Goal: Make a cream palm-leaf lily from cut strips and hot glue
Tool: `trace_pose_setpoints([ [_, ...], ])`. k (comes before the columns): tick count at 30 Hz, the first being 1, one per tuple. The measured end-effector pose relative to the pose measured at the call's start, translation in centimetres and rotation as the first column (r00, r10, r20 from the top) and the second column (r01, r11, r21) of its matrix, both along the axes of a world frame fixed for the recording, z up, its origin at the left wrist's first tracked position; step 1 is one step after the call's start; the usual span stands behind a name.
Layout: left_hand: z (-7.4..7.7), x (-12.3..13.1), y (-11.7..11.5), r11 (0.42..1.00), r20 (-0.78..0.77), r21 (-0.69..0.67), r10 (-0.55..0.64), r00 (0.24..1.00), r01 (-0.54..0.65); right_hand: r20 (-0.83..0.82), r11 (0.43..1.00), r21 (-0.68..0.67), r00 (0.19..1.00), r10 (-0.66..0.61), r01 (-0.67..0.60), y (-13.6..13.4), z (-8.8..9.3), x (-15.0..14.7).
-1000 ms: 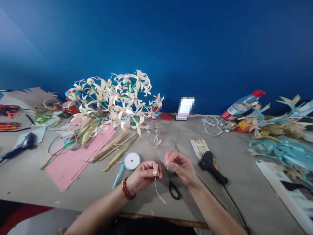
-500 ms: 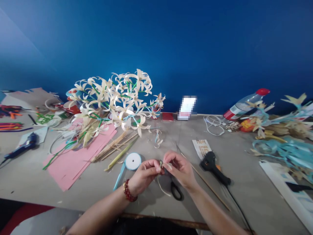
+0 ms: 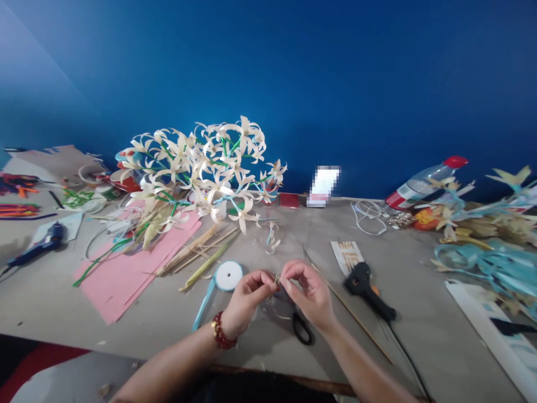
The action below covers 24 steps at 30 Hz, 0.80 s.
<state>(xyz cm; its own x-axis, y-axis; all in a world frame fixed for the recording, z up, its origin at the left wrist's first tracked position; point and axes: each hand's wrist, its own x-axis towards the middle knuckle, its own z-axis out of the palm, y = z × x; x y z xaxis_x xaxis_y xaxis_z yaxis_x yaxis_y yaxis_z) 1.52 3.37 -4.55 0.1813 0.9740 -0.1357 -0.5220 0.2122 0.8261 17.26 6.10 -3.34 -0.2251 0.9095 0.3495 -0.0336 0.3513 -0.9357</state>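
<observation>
My left hand point(image 3: 250, 295), with a red bead bracelet at the wrist, pinches one side of a small pale fibre strip point(image 3: 277, 279). Facing it, my right hand point(image 3: 308, 292) pinches the same strip from the other side, fingertips nearly meeting. A thin end of the strip hangs below the hands. Beyond the left hand stands a roll of light blue ribbon point(image 3: 229, 276), its tail trailing forward. Scissors lie under the right hand, with only a black handle loop point(image 3: 302, 329) clearly showing.
Cream artificial flowers point(image 3: 218, 168) rise at the back, behind pink paper point(image 3: 113, 280) and dried stalks point(image 3: 197, 254). On the right lie a thin stick point(image 3: 361, 324), a black glue gun point(image 3: 369, 291) with its cord, and a tilted bottle point(image 3: 423, 184). Another glue gun point(image 3: 44, 244) rests far left.
Both hands stay together around the strip, its body now less visible between the fingertips. The hanging end has swung up and shows less. The view has shifted slightly.
</observation>
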Motion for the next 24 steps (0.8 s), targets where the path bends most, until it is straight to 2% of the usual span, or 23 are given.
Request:
trace_pose_setpoints([
  [24, 0.1, 0.1, 0.0, 0.999, -0.089, -0.044, 0.023, 0.996, -0.027, 0.129, 0.992, 0.079, 0.986, -0.104, 0.094, -0.2, -1.2, -0.2],
])
